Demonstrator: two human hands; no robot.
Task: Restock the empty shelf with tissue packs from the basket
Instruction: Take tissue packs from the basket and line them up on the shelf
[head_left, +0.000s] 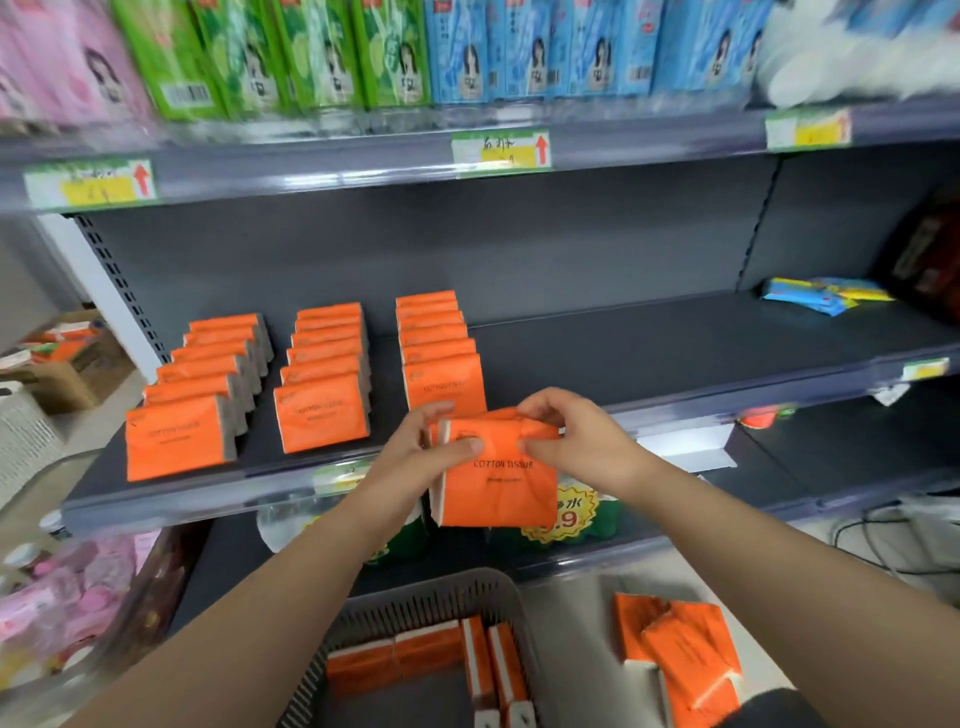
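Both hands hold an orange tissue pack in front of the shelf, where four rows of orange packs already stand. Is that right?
Not quite: the head view shows three rows on the shelf, not four. The left hand and right hand do hold an orange tissue pack in front of it.

I saw the held tissue pack (496, 470) wrapped in thin orange plastic film, smooth, faintly shiny and creased near its top. The shelf (649, 353) looked like painted metal, dark grey and matt. Its price rail (311, 176) was clear glossy plastic over paper labels (501, 149). The basket (447, 584) was dull grey slotted plastic. The box (72, 376) looked like plain brown cardboard.
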